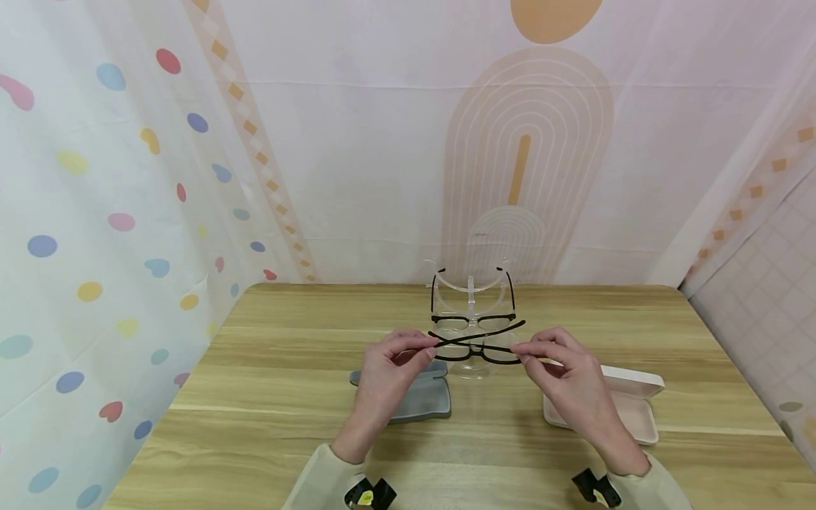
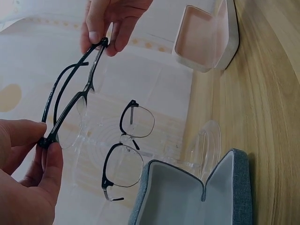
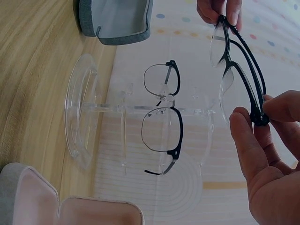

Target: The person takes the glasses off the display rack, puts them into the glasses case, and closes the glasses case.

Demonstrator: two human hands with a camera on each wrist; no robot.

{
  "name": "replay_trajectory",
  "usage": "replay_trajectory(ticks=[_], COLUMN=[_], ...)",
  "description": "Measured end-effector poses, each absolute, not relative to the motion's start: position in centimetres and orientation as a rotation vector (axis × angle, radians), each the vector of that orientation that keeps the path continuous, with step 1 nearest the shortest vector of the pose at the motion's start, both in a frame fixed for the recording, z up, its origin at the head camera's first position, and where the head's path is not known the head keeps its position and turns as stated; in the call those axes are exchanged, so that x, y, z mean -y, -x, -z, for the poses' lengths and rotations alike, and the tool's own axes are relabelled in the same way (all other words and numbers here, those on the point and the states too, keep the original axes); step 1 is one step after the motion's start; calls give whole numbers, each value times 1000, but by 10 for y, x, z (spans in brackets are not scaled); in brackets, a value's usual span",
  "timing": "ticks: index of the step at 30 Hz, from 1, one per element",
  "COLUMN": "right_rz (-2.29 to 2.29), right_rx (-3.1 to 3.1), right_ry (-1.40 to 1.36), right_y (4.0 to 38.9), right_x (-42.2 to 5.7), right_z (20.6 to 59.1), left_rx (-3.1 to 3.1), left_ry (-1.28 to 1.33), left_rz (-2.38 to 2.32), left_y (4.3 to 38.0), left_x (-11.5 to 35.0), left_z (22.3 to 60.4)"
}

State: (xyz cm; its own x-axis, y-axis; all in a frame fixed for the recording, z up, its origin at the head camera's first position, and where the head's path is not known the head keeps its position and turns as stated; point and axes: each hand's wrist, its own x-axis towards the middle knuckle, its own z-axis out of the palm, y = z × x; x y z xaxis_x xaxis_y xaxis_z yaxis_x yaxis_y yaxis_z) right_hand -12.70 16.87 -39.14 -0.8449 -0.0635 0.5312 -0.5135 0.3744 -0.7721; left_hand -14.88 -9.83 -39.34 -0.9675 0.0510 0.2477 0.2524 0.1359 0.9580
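A pair of black-framed eyeglasses (image 1: 476, 351) is held up between my two hands, its temples folded in and crossing. My left hand (image 1: 385, 368) pinches the left corner of the frame at the hinge between thumb and fingers. At the opposite corner, my right hand (image 1: 574, 375) pinches the frame the same way, as the right wrist view also shows. Behind them a second pair of eyeglasses (image 3: 180, 131), with a dark upper rim and thin metal lower rims, rests on a clear display stand (image 3: 79, 112) with its temples unfolded.
An open grey-blue eyeglass case (image 1: 421, 405) lies partly below my left hand. On the other side, an open white case (image 1: 644, 386) with pink lining sits partly behind my right hand. Both stand on the wooden table (image 1: 268, 368), with a patterned curtain (image 1: 370, 142) behind it.
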Motion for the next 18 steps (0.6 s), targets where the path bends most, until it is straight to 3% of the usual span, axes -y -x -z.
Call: replay_trajectory(ticks=[18], right_rz=[-1444], right_rx=[2247], right_ry=[-508], right_y=[127], right_x=[-167], right_z=[393], left_rx=[2336], left_ry=[337], left_rz=[1834], left_y=[147], left_x=[102], left_z=[394])
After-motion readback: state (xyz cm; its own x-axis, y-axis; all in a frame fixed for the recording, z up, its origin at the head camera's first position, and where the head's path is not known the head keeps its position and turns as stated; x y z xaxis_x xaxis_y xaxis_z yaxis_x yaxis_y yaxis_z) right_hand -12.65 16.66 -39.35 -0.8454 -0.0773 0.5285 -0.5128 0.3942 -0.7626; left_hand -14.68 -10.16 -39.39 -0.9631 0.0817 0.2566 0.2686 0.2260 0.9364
